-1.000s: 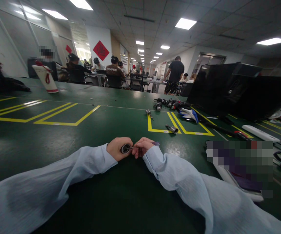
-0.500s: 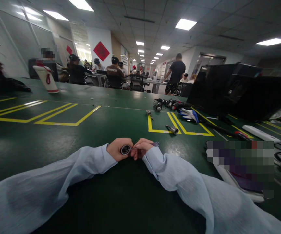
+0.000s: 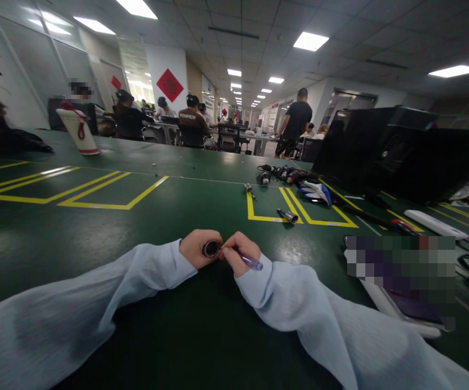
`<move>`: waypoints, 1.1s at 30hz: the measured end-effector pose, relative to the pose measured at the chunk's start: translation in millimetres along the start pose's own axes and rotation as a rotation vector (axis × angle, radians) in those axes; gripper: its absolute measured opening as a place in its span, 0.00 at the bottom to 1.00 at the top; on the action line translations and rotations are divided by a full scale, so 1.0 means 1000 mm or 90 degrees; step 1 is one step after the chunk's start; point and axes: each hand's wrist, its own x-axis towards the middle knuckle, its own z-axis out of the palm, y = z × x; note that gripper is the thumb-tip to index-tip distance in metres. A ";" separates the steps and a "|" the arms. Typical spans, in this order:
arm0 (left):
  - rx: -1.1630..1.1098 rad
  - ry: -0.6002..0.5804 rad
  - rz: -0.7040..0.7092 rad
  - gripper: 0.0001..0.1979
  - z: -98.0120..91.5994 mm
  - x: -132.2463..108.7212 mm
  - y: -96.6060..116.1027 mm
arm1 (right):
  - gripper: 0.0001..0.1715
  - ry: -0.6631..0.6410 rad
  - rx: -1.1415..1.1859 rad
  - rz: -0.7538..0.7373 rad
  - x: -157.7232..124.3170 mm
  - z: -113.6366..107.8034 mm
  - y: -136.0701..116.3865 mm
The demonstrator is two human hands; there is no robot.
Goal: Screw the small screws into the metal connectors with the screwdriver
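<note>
My left hand (image 3: 197, 250) is closed around a short cylindrical metal part (image 3: 210, 248), whose dark hollow end and bright rim face me. Beside it, my right hand (image 3: 239, 252) pinches a small screwdriver (image 3: 252, 262) with a translucent purple handle. The handle slants back toward the right cuff. Its tip points at the left hand, close to the rim of the part; fingers cover most of the shaft, so whether it touches cannot be told. Both hands are just above the green table (image 3: 169, 325), almost meeting.
A metal cylindrical piece (image 3: 289, 216) and a smaller one (image 3: 248, 188) lie by the yellow tape. Behind them are a heap of cables and metal parts (image 3: 265, 177) and a blue-white glove (image 3: 316, 192). A paper cup (image 3: 79, 132) stands far left; black monitors (image 3: 356, 146) stand right.
My right hand has turned the screwdriver: its purple handle has swung down toward me, and less of the shaft shows. My left hand and the metal part have barely shifted.
</note>
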 end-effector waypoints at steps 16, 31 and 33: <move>-0.008 -0.036 0.028 0.04 0.000 -0.001 -0.002 | 0.04 -0.023 0.274 0.185 0.009 -0.002 0.002; -0.050 0.021 0.004 0.04 -0.002 -0.001 -0.002 | 0.02 -0.142 0.523 0.255 0.016 -0.002 0.011; -0.066 0.030 -0.006 0.06 -0.002 0.000 -0.001 | 0.03 -0.152 0.540 0.254 0.016 -0.003 0.011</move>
